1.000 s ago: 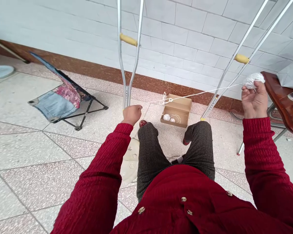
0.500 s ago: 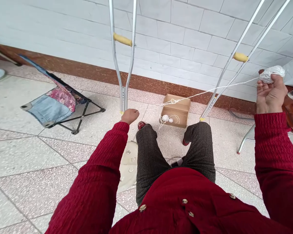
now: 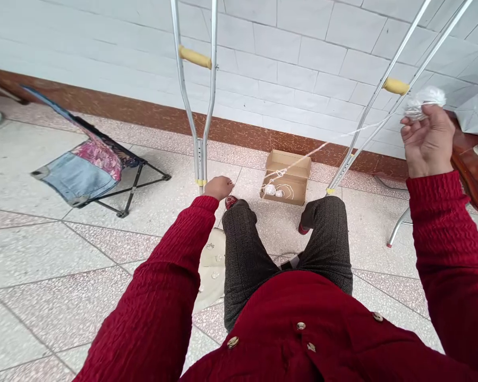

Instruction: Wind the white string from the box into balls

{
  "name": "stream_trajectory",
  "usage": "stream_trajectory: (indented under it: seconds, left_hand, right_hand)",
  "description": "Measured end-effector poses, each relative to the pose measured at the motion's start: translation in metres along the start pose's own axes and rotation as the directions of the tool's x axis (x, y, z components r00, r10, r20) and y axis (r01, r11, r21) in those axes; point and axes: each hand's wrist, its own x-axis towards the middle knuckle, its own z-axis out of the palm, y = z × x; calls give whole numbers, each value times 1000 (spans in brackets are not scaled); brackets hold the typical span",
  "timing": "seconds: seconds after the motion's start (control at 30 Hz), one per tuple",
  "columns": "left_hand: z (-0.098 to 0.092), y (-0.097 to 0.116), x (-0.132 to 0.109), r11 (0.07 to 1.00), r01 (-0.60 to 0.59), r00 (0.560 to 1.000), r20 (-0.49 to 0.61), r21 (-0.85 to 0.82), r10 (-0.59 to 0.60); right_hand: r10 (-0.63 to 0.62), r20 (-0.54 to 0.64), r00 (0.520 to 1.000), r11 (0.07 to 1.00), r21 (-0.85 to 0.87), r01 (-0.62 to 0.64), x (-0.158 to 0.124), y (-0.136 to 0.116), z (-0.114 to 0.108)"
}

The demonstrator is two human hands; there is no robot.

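Observation:
My right hand point(image 3: 427, 142) is raised at the right, fingers closed around a white ball of string point(image 3: 424, 101). A thin white string point(image 3: 326, 144) runs from that ball down and left, past a small knot above the cardboard box point(image 3: 287, 179), to my left hand point(image 3: 219, 188). My left hand is closed, pinching the string low over my left knee. Inside the open box lie two small white string balls point(image 3: 270, 190) and some loose string.
Two aluminium crutches point(image 3: 199, 95) point(image 3: 386, 90) lean on the white tiled wall. A folding fabric stool point(image 3: 91, 170) stands on the floor at left. A brown table point(image 3: 472, 170) edge is at far right. A pale bag point(image 3: 212, 265) lies by my left leg.
My right hand with the string ball rose higher and ended slightly left of its widest reach. My left hand dropped a little toward my knee. The string now slopes more steeply.

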Motion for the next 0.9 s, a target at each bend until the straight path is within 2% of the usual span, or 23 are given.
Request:
stream_trajectory:
  seconds: [0.07,0.13,0.2,0.23,0.27,0.33,0.4,0.43,0.47,0.5,0.57,0.67,0.77,0.83,0.9]
  left_hand:
    - [2,3,-2,999,-45,998,48,1,45]
    - [3,15,-5,991,-115,991,56,-63,118]
    - [2,44,-9,960,-195,978,32,-201,205]
    - [-1,64,-12,916,-243,965,15,-319,261]
    - [-5,87,-14,837,-293,948,-30,-463,316]
    - [-16,138,-23,587,-408,882,-136,-699,451]
    - [-28,186,-37,321,-513,766,-257,-796,589]
    - [-33,205,-45,240,-534,727,-295,-811,620]
    - [-37,219,-54,195,-541,705,-315,-818,636]
    - [-39,228,-62,174,-540,691,-316,-824,650]
    - [-39,233,-78,161,-530,663,-288,-833,691]
    - [-36,215,-96,255,-521,637,-171,-815,752]
    - [-39,193,-108,376,-509,624,-31,-774,781]
    - [-45,184,-114,417,-503,625,15,-757,781]
    - [-56,181,-119,430,-519,622,18,-739,782]
  right_hand:
    - [-33,17,999,999,7,33,-1,-9,5]
    - [-2,71,997,1000,7,1,-6,-17,13]
    - [59,190,980,998,-30,-54,-21,-19,25]
    - [93,276,957,994,-84,-72,-31,-17,32]
    - [158,366,917,980,-173,-99,-42,-14,41]
    - [338,506,794,923,-342,-175,-64,-2,57]
    - [465,586,664,869,-447,-214,-82,11,69]
    - [492,611,620,855,-474,-211,-87,16,74]
    - [499,629,597,851,-487,-197,-89,20,77]
    - [487,640,594,854,-490,-174,-89,23,79]
    - [415,634,652,874,-476,-94,-83,27,80]
    - [257,567,783,886,-462,43,-64,37,75]
    - [156,482,862,881,-463,99,-46,56,65]
    - [135,446,885,874,-475,106,-38,71,61]
    - [151,494,856,855,-500,138,-36,82,58]
